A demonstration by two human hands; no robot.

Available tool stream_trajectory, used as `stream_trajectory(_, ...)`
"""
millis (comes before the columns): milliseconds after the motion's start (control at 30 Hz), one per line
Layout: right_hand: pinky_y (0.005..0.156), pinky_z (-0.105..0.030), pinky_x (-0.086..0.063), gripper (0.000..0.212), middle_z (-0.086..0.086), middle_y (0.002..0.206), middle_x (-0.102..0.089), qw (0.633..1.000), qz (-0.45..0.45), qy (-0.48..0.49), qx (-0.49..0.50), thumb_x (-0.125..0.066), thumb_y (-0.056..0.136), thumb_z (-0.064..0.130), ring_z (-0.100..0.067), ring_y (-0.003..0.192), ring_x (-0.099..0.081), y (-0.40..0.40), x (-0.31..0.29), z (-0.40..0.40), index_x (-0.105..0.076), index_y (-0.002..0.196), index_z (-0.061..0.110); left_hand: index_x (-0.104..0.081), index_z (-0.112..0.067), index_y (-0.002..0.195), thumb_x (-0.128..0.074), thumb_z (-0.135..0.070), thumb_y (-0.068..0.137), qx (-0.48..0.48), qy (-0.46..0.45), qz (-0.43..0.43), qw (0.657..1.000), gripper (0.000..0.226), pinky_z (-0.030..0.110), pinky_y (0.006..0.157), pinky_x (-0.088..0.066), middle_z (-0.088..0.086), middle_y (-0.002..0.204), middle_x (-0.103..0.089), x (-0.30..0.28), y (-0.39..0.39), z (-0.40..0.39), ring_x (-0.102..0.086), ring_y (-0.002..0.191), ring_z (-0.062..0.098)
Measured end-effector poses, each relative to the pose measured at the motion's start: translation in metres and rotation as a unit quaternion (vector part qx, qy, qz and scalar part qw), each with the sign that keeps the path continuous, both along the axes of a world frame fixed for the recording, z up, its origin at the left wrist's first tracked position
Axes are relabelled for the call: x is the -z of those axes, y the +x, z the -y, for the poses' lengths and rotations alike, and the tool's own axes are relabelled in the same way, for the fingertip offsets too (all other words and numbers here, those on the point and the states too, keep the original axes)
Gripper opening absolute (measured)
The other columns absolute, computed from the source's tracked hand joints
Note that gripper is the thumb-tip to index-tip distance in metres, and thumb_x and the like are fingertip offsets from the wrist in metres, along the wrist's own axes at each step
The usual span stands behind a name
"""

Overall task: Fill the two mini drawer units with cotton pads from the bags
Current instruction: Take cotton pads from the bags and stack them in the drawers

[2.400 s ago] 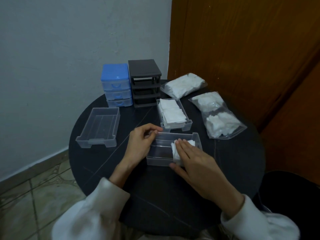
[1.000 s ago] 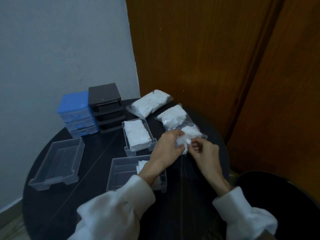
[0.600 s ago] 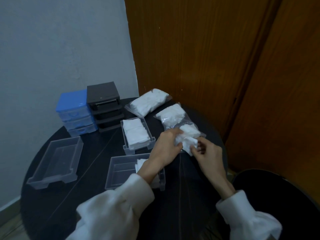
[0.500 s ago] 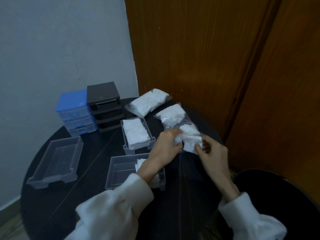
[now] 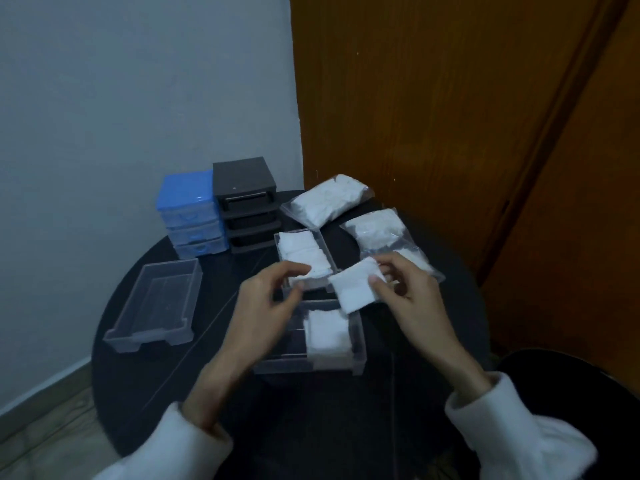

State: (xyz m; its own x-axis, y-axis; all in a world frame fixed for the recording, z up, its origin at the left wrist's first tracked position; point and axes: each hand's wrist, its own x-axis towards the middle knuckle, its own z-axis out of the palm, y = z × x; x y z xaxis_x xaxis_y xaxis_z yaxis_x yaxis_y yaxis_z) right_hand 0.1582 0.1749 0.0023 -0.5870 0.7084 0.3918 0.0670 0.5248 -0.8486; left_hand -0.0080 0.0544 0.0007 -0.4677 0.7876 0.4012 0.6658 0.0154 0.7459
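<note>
We see a square white cotton pad (image 5: 356,288), soft and fibrous w/ slightly fuzzy edges, held flat above the tabletop (image 5: 346,427); our right hand (image 5: 410,299) pinches its right edge btw thumb and fingertips, so that grip is closed on the pad. Our left hand (image 5: 265,306) hovers just beside it, fingers loosely curled, thumb and forefinger apart, grip spread and holding nothing. Below the pad sits a clear rigid plastic drawer (image 5: 358,344), rectangular, w/ a small stack of white pads (image 5: 327,336) lying in its right half; left half is partly hidden by the left hand. Behind it a second clear drawer (image 5: 325,245) is packed w/ white pads. A third clear drawer (image 5: 156,306), same boxy shape, sits well apart to the left. At the back stand 2 mini units side by side, touching: a blue drawer unit (image 5: 188,211) w/ translucent drawer fronts, and a black drawer unit (image 5: 246,202), matte, its lower slots open. To the right lie 2 clear, crinkly plastic bags of pads: the far bag (image 5: 329,199), full and puffy, and the near bag (image 5: 384,233), flatter, its near end behind the right hand. Tabletop is round, dark, smooth w/ thin pale veins. White fleecy sleeves (image 5: 519,441) cover both wrists. Grey wall (image 5: 138,98) left, brown wooden door (image 5: 450,116) right.
</note>
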Motion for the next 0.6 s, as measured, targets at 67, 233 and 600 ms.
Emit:
stream_trajectory(67, 0.066, -0.014, -0.045, 0.020, 0.007, 0.083, -0.060, 0.998, 0.005, -0.035, -0.052, -0.061, 0.088, 0.009, -0.003, 0.076, -0.056, -0.017, 0.000, 0.008, -0.054, 0.097, 0.025, -0.067, -0.022, 0.102, -0.058, -0.008, 0.090, -0.029, 0.006, 0.031, 0.999, 0.021, 0.007, 0.081, -0.045, -0.018, 0.101, -0.066, 0.007, -0.013, 0.020, -0.060, 0.094, -0.006)
stream_trajectory(233, 0.063, -0.011, -0.040, 0.012, 0.005, 0.077, -0.058, 0.986, 0.068, -0.017, -0.154, -0.062, 0.087, 0.009, 0.001, 0.068, -0.051, -0.056, 0.003, 0.024, -0.055, 0.093, 0.017, -0.067, -0.018, 0.106, -0.056, -0.007, 0.091, -0.075, 0.017, 0.097, 0.992, 0.022, 0.011, 0.085, -0.046, -0.012, 0.106, -0.067, 0.033, -0.029, 0.040, -0.061, 0.098, -0.005)
stream_trajectory(600, 0.069, -0.009, -0.038, 0.011, 0.008, 0.090, -0.060, 0.930, 0.238, 0.167, -0.225, -0.061, 0.088, 0.014, 0.005, 0.077, -0.050, -0.080, 0.012, 0.029, -0.060, 0.096, 0.020, -0.067, -0.016, 0.101, -0.057, 0.000, 0.089, -0.047, 0.030, 0.149, 0.987, 0.022, 0.007, 0.081, -0.045, -0.010, 0.098, -0.068, 0.045, -0.027, 0.038, -0.062, 0.094, -0.005)
